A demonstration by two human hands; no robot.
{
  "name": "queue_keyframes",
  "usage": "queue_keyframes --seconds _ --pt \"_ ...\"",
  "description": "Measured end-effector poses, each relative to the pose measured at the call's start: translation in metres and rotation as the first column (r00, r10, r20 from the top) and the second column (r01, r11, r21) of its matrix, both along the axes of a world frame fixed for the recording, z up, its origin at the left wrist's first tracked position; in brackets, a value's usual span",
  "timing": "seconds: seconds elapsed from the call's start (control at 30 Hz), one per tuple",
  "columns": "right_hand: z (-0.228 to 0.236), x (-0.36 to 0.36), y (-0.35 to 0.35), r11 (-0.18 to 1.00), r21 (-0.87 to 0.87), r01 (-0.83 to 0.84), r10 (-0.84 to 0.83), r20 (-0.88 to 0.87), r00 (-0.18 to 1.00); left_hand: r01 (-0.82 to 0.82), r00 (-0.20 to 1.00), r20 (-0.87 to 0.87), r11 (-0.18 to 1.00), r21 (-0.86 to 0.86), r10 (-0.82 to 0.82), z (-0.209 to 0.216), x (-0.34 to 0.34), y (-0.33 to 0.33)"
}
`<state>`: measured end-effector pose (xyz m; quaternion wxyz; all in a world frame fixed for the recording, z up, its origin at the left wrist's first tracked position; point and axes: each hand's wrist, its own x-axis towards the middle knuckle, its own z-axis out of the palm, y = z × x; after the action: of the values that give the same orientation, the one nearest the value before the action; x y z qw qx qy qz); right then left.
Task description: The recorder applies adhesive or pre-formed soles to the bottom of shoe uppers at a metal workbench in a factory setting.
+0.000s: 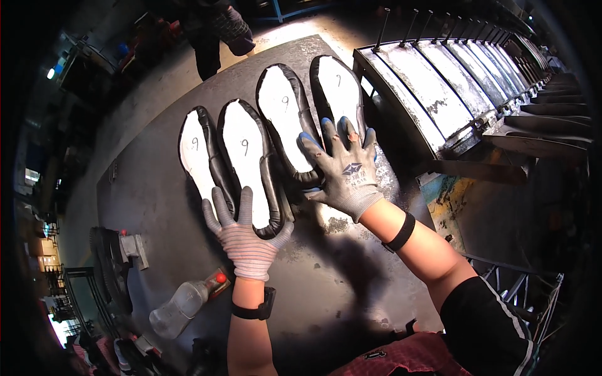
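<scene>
Two pairs of black shoe uppers lie sole up in a slanting row, each with a white insole board bearing a handwritten mark. My left hand [246, 236], in a striped knit glove, rests with fingers stretched over the heels of the leftmost shoe upper [196, 147] and the second shoe upper [243, 145]. Its thumb lies beside the second one's heel. My right hand [346, 164], in a grey glove with blue fingertips, spreads across the lower parts of the third shoe upper [282, 100] and the rightmost shoe upper [338, 80], partly hiding them.
The dark metal table [157, 232] carries everything. A clear plastic bottle [179, 308] with a red-tipped end lies beside my left forearm. On the right stands a metal rack [433, 88] with slanted panels. Dark shoes [110, 266] sit at the left edge. A person [213, 31] stands beyond the table.
</scene>
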<state>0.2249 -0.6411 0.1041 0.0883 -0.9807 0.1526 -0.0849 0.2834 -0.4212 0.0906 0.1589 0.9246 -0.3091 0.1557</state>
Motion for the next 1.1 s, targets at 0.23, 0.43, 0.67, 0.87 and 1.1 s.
queue_keyframes --seconds 0.23,0.43,0.67,0.87,1.1 --pt "-0.014 0.09 -0.039 0.995 -0.044 0.092 -0.088 0.087 0.992 0.064 0.996 0.056 0.998 0.028 -0.066 -0.012 0.129 -0.057" --pt "-0.017 0.168 -0.088 0.981 -0.104 0.164 -0.149 0.133 0.98 0.054 0.996 0.063 0.998 0.043 -0.056 -0.013 0.216 -0.134" --pt "-0.016 0.214 -0.102 0.992 -0.09 0.083 -0.07 0.135 0.988 -0.071 0.972 -0.215 0.993 0.096 0.09 0.005 0.235 -0.153" --pt "-0.053 0.153 -0.111 0.986 -0.147 -0.081 0.107 0.184 0.977 0.061 0.799 -0.47 0.829 -0.556 -0.375 -0.096 -0.019 -0.037" --pt "-0.085 -0.146 0.015 0.617 0.781 -0.093 0.049 0.08 0.996 -0.603 0.798 -0.578 -0.223 -0.766 -0.169 -0.079 -0.067 0.239"
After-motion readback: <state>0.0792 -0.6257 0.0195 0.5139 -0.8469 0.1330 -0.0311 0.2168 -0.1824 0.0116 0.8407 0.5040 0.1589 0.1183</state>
